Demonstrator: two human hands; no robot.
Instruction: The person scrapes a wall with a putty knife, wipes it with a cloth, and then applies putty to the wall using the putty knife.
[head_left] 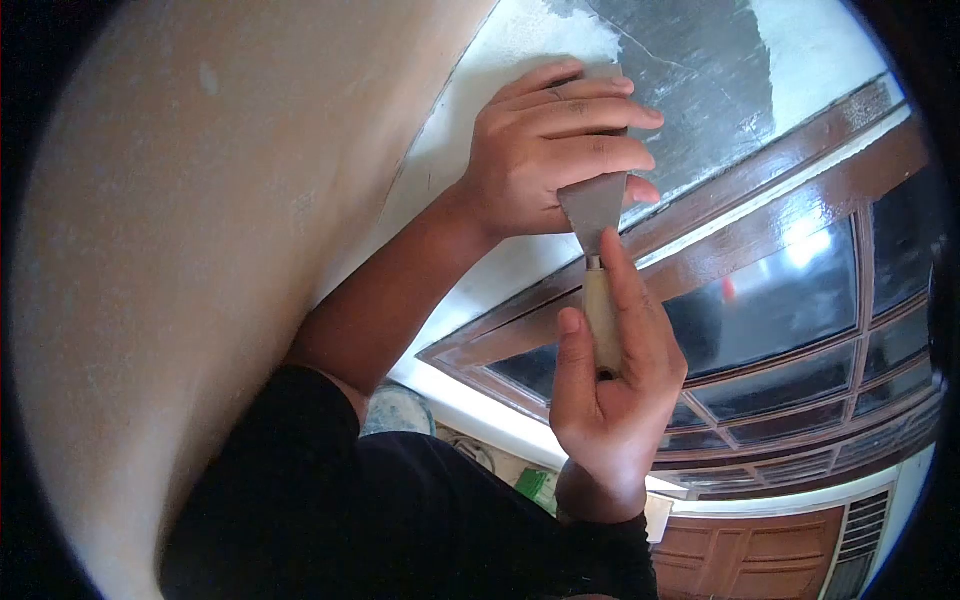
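My right hand (630,370) is wrapped round the pale wooden handle (601,310) of a putty knife, with the index finger stretched along it. The knife's flat metal blade (597,205) points up and meets the lower fingers of my left hand (560,140). That left hand is closed, its fingers bent across a flat grey plate (603,71) that shows only at its edges; most of it is hidden. Behind both hands is a white wall with a dark grey plastered patch (700,80).
A brown wooden frame (780,200) with glass panes runs along the right. To the left rises a large tan surface (200,200). Low down are a pale bucket (398,410), a green object (538,487) and a brown panelled door (750,550).
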